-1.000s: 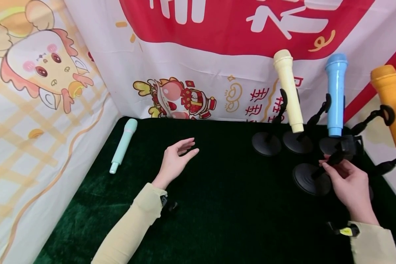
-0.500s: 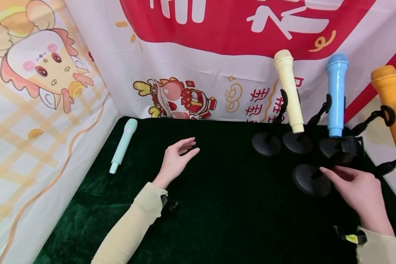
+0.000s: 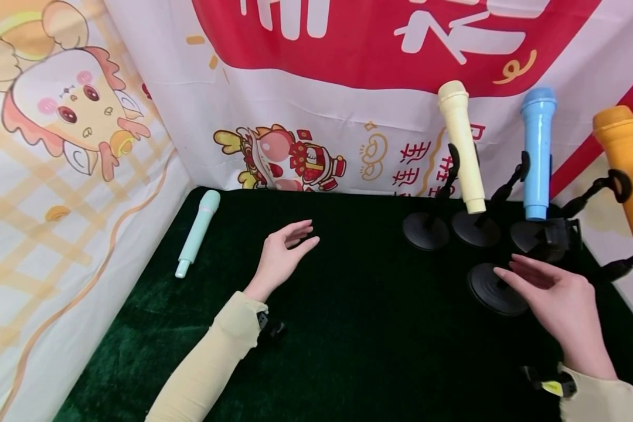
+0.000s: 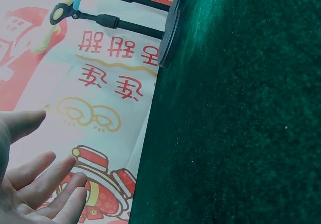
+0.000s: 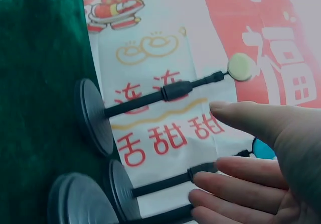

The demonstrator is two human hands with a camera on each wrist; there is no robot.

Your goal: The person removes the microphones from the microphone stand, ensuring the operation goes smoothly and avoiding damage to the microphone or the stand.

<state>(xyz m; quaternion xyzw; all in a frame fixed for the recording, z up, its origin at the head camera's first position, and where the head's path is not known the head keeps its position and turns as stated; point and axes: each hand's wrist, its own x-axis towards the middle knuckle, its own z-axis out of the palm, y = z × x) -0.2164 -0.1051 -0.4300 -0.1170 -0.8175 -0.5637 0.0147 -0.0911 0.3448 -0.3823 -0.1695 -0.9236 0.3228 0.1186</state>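
Note:
My left hand [image 3: 281, 258] hovers over the green cloth in the head view, palm inward, fingers loosely bent and holding nothing. To its left lies a mint-green microphone [image 3: 197, 234]. My right hand [image 3: 564, 299] is beside the nearest black microphone stand, whose round base [image 3: 498, 289] shows left of the fingers and whose clip [image 3: 557, 234] holds no microphone. In the right wrist view the thumb [image 5: 246, 116] and fingers are spread apart with nothing gripped. The hand hides part of that stand's pole.
Behind, stands hold a cream microphone [image 3: 461, 146], a blue microphone [image 3: 538, 152] and an orange microphone [image 3: 625, 170]. A white one is cut off at the right edge. A printed cloth wall [image 3: 306, 99] rises behind the green tabletop [image 3: 369, 328].
My right hand has let go of the nearest stand's pole, drawn back to the right, then come slightly left again with fingers apart. The left hand and the microphones have stayed put.

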